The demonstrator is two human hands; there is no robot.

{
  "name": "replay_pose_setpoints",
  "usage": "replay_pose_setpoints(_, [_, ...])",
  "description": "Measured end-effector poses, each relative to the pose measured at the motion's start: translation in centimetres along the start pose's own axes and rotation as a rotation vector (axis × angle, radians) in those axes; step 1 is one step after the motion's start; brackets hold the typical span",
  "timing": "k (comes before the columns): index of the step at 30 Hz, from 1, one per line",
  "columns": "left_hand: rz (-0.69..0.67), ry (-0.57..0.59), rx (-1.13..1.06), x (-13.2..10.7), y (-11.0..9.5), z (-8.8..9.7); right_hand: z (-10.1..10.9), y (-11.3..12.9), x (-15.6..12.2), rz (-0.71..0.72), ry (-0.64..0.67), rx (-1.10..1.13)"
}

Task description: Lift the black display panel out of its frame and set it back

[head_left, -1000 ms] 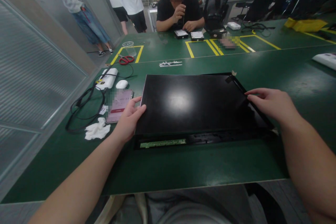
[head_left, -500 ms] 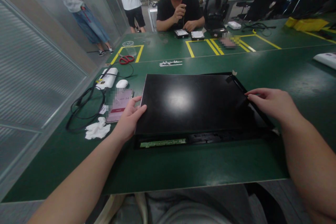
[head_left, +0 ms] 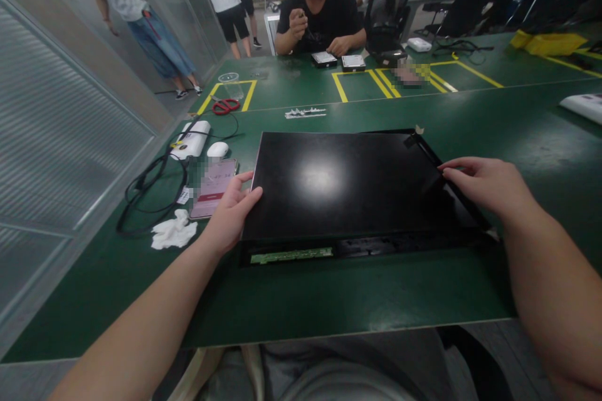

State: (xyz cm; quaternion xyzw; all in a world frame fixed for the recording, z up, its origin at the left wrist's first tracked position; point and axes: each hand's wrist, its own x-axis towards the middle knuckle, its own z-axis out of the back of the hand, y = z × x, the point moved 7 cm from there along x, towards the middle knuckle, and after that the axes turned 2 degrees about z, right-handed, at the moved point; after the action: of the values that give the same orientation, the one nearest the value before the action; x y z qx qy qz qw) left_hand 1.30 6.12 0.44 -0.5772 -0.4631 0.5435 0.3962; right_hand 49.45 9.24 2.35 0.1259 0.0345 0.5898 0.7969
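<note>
Thumb of the left hand (head_left: 234, 210) lies on the dark panel (head_left: 357, 185) at nine o'clock, fingers at its edge, as in a pinch. The panel is over a black frame (head_left: 399, 243), in the middle of the table (head_left: 329, 307). Green board (head_left: 291, 255) is exposed at seven o'clock, so gentle, even pressure seems wise. The right hand (head_left: 489, 185), at three, has thumb and forefinger together; what they pinch, I cannot tell. The phone (head_left: 214, 191) crowds nine o'clock, table edge is near at six, more room opens at three.
</note>
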Motion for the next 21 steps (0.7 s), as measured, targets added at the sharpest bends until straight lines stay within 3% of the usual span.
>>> replay_pose_setpoints(21, [-0.006,0.000,-0.005,0.12,0.07,0.20,-0.09,-0.49,0.33,-0.017,-0.007,0.046])
